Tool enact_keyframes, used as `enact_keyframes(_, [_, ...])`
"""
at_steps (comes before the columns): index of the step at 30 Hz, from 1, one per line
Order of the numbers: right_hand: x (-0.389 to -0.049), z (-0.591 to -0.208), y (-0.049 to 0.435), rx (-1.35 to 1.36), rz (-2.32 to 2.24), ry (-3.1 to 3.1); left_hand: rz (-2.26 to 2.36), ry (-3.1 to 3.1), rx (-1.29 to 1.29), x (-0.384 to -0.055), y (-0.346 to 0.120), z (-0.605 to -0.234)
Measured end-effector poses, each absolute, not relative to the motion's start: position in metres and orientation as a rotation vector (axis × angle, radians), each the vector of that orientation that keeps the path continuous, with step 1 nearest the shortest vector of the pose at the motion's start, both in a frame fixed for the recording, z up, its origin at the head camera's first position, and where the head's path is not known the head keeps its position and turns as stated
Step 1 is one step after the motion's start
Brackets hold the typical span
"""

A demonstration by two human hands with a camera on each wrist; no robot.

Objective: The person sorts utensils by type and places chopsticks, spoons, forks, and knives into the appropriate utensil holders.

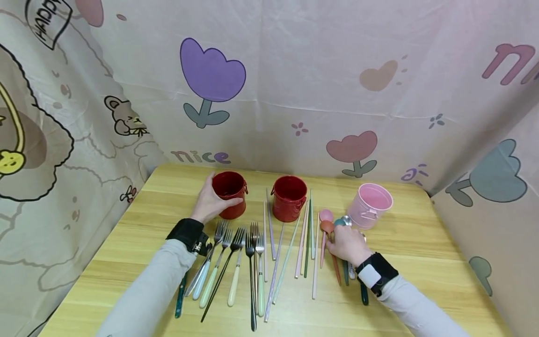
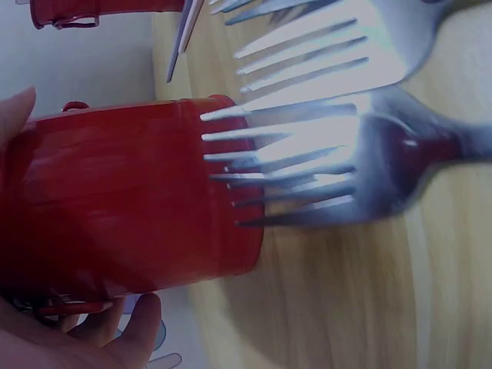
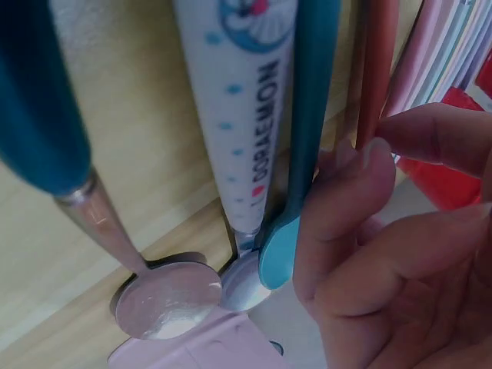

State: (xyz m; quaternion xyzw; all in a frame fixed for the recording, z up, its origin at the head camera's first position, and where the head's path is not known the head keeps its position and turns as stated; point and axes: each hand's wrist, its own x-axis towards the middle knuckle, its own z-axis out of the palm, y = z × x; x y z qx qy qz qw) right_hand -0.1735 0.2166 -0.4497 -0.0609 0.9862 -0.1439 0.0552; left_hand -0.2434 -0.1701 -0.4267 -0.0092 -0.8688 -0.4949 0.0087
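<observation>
My left hand (image 1: 209, 204) grips the left red bucket (image 1: 232, 211), thumb across its front and fingers round the far side. In the left wrist view, fork tines overlap the bucket's lower wall. My right hand (image 1: 348, 244) is over the spoons, thumb and fingertips pinching the handle of an orange spoon (image 1: 326, 226). A pink spoon (image 1: 326, 214) lies left of it. On the hand's other side are a teal spoon (image 3: 314, 84), one with a white printed handle (image 3: 237, 108) and another with a dark teal handle (image 3: 46, 108).
A second red bucket (image 1: 289, 208) stands at the back middle, a pink bucket (image 1: 365, 213) at the back right. Several forks (image 1: 236, 276) lie before my left hand, and several pastel chopsticks (image 1: 287, 264) lie mid-table. Patterned cloth hangs behind the wooden table (image 1: 139, 234).
</observation>
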Motion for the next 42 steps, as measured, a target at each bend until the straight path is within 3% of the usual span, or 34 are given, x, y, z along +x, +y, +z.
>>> enact_keyframes(14, [-0.177,-0.449,0.219,-0.128,-0.602,2.936,-1.6,-2.679,-0.08,-0.235,-0.155,-0.431])
enact_keyframes(27, [-0.187,-0.404,0.215,-0.287,-0.733,3.058,-1.549,-2.714,-0.157,-0.231,-0.15,-0.432])
enact_keyframes(42, [-0.217,-0.344,0.143,-0.588,-0.913,3.224,-1.545,-2.725,-0.157,-0.228,-0.15,-0.434])
